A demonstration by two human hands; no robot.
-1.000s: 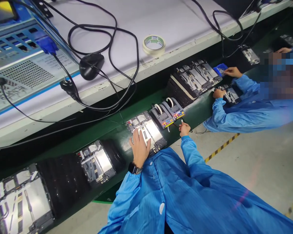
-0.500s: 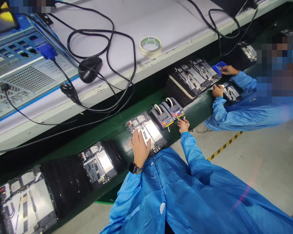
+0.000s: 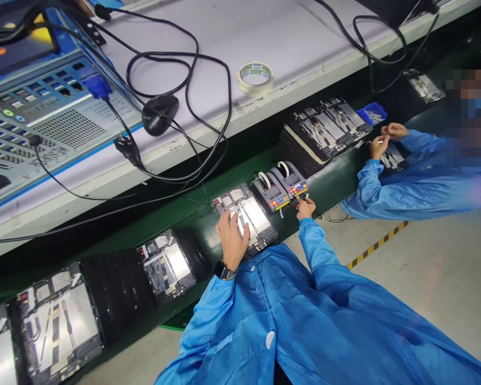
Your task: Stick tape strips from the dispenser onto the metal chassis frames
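Head view is showing the left hand point(image 3: 232, 240) pressing open on a tablet frame point(image 3: 256, 214) on the green desk point(image 3: 328, 184), the right hand point(image 3: 305, 208) curling by two tape dispensers point(image 3: 280, 184), gripping something or nothing, I cannot tell, and a co-worker's hands point(image 3: 393, 130) coming together now.

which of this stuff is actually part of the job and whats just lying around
Part of the job: left hand pressed on an open tablet frame; right hand by two tape dispensers.

Just lying about: roll of tape, computer mouse, power plug, computer case.
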